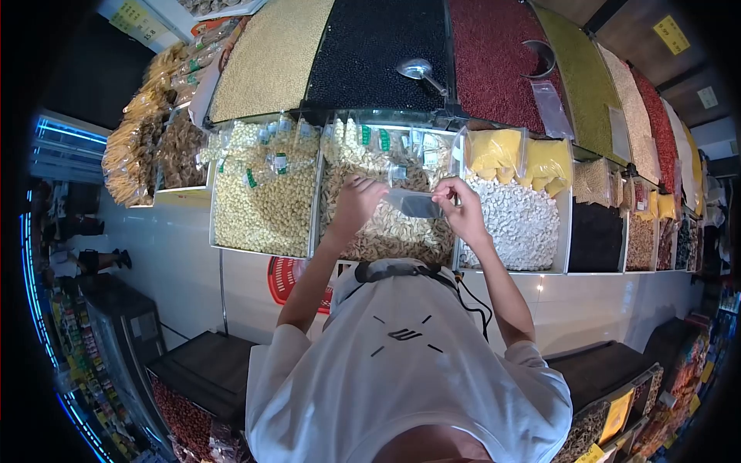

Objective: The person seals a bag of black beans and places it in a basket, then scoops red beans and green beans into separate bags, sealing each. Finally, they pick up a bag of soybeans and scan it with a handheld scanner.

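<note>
Between my two hands, over a bin of pale dried slices (386,239), a flat, greyish see-through plastic bag (421,205) is stretched. My left hand (360,204) is closed on the bag's left end, its fingers bent. At the opposite end, the thumb and fingers of my right hand (461,207) pinch the upper right corner. Nothing can be made out inside the bag. Behind my hands, packed bags with green labels (378,139) lie at the back of the bin.
Left of my hands is a bin of pale round pieces (266,208); to the right, one of white pieces (513,224). A metal scoop (417,69) rests on black beans (370,46). Another scoop (538,59) sits in red beans (494,69). Below stands a red basket (289,284).
</note>
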{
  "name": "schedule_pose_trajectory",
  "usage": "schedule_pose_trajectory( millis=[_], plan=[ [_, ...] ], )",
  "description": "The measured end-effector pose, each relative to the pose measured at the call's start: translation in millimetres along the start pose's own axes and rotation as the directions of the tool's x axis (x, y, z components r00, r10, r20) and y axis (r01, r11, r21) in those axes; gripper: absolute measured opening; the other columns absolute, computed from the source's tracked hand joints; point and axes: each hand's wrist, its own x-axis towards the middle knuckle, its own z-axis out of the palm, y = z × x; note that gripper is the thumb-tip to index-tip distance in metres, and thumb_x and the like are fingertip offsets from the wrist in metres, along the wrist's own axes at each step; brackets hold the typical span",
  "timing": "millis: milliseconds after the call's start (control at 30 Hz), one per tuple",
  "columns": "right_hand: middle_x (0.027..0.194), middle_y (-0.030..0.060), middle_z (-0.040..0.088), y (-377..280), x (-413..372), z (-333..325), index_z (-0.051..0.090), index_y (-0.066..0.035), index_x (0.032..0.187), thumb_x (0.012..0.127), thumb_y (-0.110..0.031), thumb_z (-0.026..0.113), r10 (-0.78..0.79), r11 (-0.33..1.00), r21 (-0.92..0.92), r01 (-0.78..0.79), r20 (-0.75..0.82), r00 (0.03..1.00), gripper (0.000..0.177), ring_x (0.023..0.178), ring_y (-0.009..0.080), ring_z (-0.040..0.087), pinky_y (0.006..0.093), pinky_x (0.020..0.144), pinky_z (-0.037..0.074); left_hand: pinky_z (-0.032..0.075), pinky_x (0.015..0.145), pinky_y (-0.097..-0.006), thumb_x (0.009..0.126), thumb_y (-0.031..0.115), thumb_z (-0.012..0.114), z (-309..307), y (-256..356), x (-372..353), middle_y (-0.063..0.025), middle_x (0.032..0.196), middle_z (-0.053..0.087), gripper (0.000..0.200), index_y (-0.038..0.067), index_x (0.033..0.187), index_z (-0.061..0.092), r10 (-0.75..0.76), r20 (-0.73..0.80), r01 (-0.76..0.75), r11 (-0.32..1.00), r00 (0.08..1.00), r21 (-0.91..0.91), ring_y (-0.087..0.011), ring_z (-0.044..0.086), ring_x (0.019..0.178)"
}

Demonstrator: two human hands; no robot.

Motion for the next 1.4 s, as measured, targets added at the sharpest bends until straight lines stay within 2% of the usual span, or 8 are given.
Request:
schedule_pose_trajectory(
  millis=[233, 333, 400, 767, 867, 1200, 1367, 1400],
  plan=[
    [0.083, 0.0086, 0.058, -35, 14, 4, 0.055, 0.000, 0.093, 0.078, 0.006, 0.063, -0.061, 0.998, -0.028, 0.061, 0.001, 0.998, 0.019, 0.074, 0.0161, 0.056, 0.0276, 0.068, 0.046, 0.041, 0.080, -0.0322, 0.079, 0.017, 0.065, -28, 30, 41, -0.0050, 0.074, 0.063, 0.010, 0.007, 0.080, 0.063, -0.073, -0.126, 0.074, 0.997, 0.989, 0.005, -0.0223, 0.060, 0.075],
    [0.084, 0.0090, 0.059, -55, 20, 13, 0.055, 0.000, 0.093, 0.078, 0.006, 0.063, -0.168, 0.979, -0.111, 0.172, 0.046, 0.985, 0.018, 0.075, 0.0164, 0.057, 0.0284, 0.068, 0.046, 0.041, 0.081, -0.0325, 0.079, 0.017, 0.065, -18, 43, 53, -0.0070, 0.076, 0.063, 0.011, 0.006, 0.079, 0.062, 0.163, -0.028, -0.164, 0.986, 0.986, -0.027, -0.0232, 0.059, 0.077],
    [0.082, 0.0080, 0.058, -55, 23, 3, 0.055, 0.000, 0.089, 0.077, 0.006, 0.064, -0.157, 0.986, -0.048, 0.158, 0.015, 0.987, 0.016, 0.074, 0.0155, 0.055, 0.0276, 0.068, 0.045, 0.042, 0.080, -0.0336, 0.079, 0.016, 0.064, -21, 43, 57, -0.0080, 0.078, 0.064, 0.010, 0.006, 0.080, 0.062, 0.040, 0.075, -0.024, 0.979, 0.996, -0.201, -0.0238, 0.059, 0.076],
    [0.078, 0.0038, 0.056, -95, 21, -30, 0.048, -0.002, 0.078, 0.079, 0.009, 0.062, -0.118, 0.989, -0.078, 0.122, 0.049, 0.992, 0.018, 0.079, 0.0119, 0.060, 0.0248, 0.071, 0.048, 0.044, 0.078, -0.0364, 0.080, 0.016, 0.062, -74, 5, 38, -0.0118, 0.086, 0.065, 0.016, 0.004, 0.091, 0.064, -0.096, 0.311, 0.162, 0.968, 0.946, -0.194, -0.0262, 0.060, 0.082],
    [0.075, 0.0060, 0.056, -107, 26, -24, 0.050, -0.001, 0.077, 0.076, 0.009, 0.061, -0.076, 0.997, -0.023, 0.076, 0.016, 0.997, 0.016, 0.072, 0.0142, 0.054, 0.0261, 0.068, 0.043, 0.044, 0.078, -0.0376, 0.081, 0.016, 0.062, -81, 27, 50, -0.0140, 0.084, 0.064, 0.015, 0.003, 0.087, 0.062, -0.014, 0.074, 0.023, 0.993, 0.997, -0.116, -0.0273, 0.059, 0.084],
    [0.074, 0.0081, 0.059, -109, 25, -24, 0.053, 0.002, 0.073, 0.074, 0.011, 0.058, -0.234, 0.971, -0.033, 0.237, 0.057, 0.970, 0.011, 0.072, 0.0193, 0.058, 0.0291, 0.067, 0.045, 0.047, 0.065, -0.0347, 0.077, 0.008, 0.065, -78, 56, 70, -0.0106, 0.078, 0.065, 0.011, 0.002, 0.086, 0.063, 0.084, 0.071, -0.063, 0.964, 0.994, -0.257, -0.0277, 0.060, 0.069],
    [0.071, 0.0079, 0.059, -121, 31, -30, 0.052, 0.002, 0.067, 0.077, 0.009, 0.060, -0.286, 0.958, 0.029, 0.287, -0.013, 0.958, 0.014, 0.072, 0.0171, 0.059, 0.0270, 0.067, 0.045, 0.048, 0.066, -0.0341, 0.083, 0.010, 0.061, -94, 15, 43, -0.0104, 0.078, 0.067, 0.015, 0.000, 0.092, 0.066, -0.105, 0.163, 0.127, 0.984, 0.981, -0.128, -0.0260, 0.064, 0.070],
    [0.071, 0.0079, 0.059, -128, 32, -32, 0.052, 0.002, 0.067, 0.077, 0.009, 0.060, -0.287, 0.957, 0.031, 0.288, -0.025, 0.958, 0.014, 0.072, 0.0171, 0.059, 0.0270, 0.067, 0.045, 0.049, 0.073, -0.0339, 0.081, 0.014, 0.064, -91, -3, 32, -0.0110, 0.090, 0.067, 0.025, 0.002, 0.103, 0.064, -0.265, 0.217, 0.330, 0.873, 0.939, -0.358, -0.0243, 0.064, 0.081]
  ],
)
